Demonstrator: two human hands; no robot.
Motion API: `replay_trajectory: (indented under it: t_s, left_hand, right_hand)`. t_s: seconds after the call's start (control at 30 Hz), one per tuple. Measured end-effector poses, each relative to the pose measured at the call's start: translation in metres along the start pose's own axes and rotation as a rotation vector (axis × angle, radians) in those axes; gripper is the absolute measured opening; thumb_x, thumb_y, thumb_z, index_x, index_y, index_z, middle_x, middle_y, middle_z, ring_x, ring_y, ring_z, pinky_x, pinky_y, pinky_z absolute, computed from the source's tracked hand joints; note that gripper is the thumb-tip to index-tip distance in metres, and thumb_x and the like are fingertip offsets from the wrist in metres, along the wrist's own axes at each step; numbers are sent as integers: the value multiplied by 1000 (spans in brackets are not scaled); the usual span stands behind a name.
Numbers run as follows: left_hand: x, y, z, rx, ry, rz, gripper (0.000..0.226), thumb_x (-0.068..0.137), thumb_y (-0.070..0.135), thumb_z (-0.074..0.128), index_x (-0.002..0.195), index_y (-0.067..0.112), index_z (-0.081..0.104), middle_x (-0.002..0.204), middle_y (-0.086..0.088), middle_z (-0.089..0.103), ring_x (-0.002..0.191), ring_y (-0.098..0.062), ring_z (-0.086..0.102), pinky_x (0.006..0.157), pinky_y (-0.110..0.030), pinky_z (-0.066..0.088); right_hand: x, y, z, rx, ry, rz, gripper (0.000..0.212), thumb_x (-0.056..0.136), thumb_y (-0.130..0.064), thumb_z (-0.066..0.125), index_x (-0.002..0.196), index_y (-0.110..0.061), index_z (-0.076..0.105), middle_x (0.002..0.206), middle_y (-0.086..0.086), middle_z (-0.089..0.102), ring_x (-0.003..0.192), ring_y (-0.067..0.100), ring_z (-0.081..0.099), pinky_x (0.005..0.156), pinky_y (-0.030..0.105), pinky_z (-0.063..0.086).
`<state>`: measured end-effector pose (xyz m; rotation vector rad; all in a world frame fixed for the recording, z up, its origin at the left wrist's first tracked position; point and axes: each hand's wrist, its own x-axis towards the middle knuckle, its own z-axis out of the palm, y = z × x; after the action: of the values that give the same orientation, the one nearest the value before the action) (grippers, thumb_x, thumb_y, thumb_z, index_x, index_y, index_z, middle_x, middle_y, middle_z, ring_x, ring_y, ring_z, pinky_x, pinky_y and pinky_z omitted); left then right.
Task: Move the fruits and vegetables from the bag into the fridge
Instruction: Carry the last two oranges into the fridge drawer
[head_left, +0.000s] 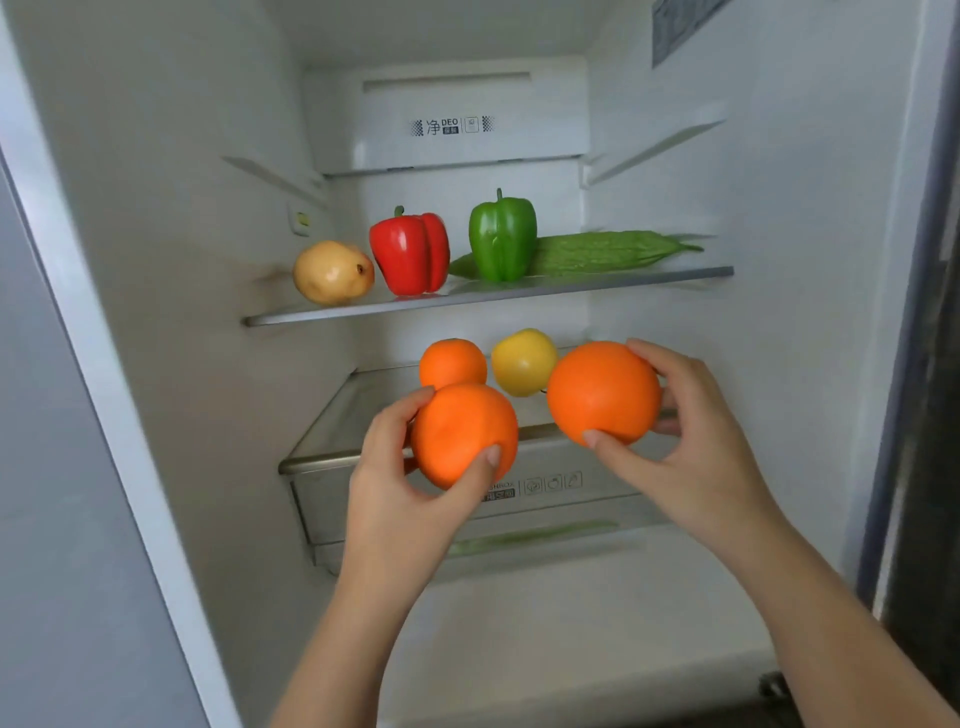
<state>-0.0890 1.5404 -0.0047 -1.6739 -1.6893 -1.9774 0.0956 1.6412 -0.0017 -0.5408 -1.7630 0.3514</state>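
I face the open fridge. My left hand (400, 467) grips an orange (462, 434) just in front of the lower glass shelf (322, 447). My right hand (691, 447) holds a second, larger-looking orange (602, 392) at the same height. Behind them on the lower shelf sit a smaller orange (452, 361) and a yellow fruit (522, 361). The upper shelf (623, 283) carries a yellowish pear (332, 271), a red bell pepper (410, 253), a green bell pepper (501, 234) and a long bitter gourd (608, 252). The bag is not in view.
A clear drawer (587, 499) sits under the lower shelf, with something green dimly visible inside. The fridge's white side walls close in left and right. A door edge (67, 291) runs down the left, and a dark strip (930, 364) stands at the far right.
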Motion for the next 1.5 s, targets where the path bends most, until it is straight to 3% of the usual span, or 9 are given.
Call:
replay_trajectory:
  t_s: [0.13,0.2,0.33,0.5,0.67,0.97,1.13,1.3,1.5]
  left_hand:
    - [24,-13,13,41,30,-2,57,59,41,71,112,34,51,112,13,55,99,-3,54,69,-4,41]
    - [38,-22,14,72,71,-9,56,59,41,71,111,34,51,110,13,55,98,-5,54,69,-4,41]
    - [61,-40,14,126,105,-47,55,56,49,69,106,38,49,108,9,56,96,-12,55,79,-24,42]
    - [84,-57,4,168,136,-113,56,57,41,69,109,30,51,105,2,57,94,-15,55,77,-24,40]
    - [102,-77,-9,285,72,-203,63,63,34,78,119,19,53,107,0,55,99,-21,53,84,-32,42]
    - [107,-89,-10,311,-23,-217,61,76,28,73,130,22,46,113,2,52,99,-16,50,67,-17,39]
    - [107,-89,-10,292,-54,-237,87,52,53,67,131,27,43,113,5,51,98,-14,51,58,-5,37]
    - [106,-89,-9,303,-44,-220,78,66,36,80,133,25,42,115,5,49,102,-15,49,83,-25,36]
    - [104,-89,-8,327,-25,-183,73,72,27,76,135,27,40,122,7,46,103,-10,43,86,-25,33]
  right_hand:
    - [23,30,4,-47,26,65,69,66,-22,78,122,-37,40,117,-9,40,99,11,49,78,26,46]
    - [35,46,8,-74,21,105,70,67,-21,79,126,-31,42,119,-6,39,98,12,48,75,24,44]
    - [57,77,15,-155,-1,126,72,68,-20,79,130,-24,42,123,3,42,95,15,47,78,29,39]
    - [82,105,17,-334,-73,182,72,70,-24,77,132,-21,41,126,10,42,109,29,48,81,33,38]
    - [110,123,22,-345,-186,256,72,67,-28,77,130,-23,43,121,11,44,107,32,49,88,38,41]
    - [119,145,28,-147,-216,308,70,70,-22,77,130,-26,43,126,8,46,100,26,51,89,40,42]
    - [118,143,27,-112,-199,300,65,71,-19,76,128,-24,45,123,8,48,95,23,54,81,35,42]
    - [115,141,24,-116,-216,291,63,72,-20,76,127,-24,46,124,7,47,100,24,52,86,39,43]
    - [114,138,24,-121,-204,300,68,72,-21,76,131,-23,42,128,9,46,105,23,50,88,37,41]
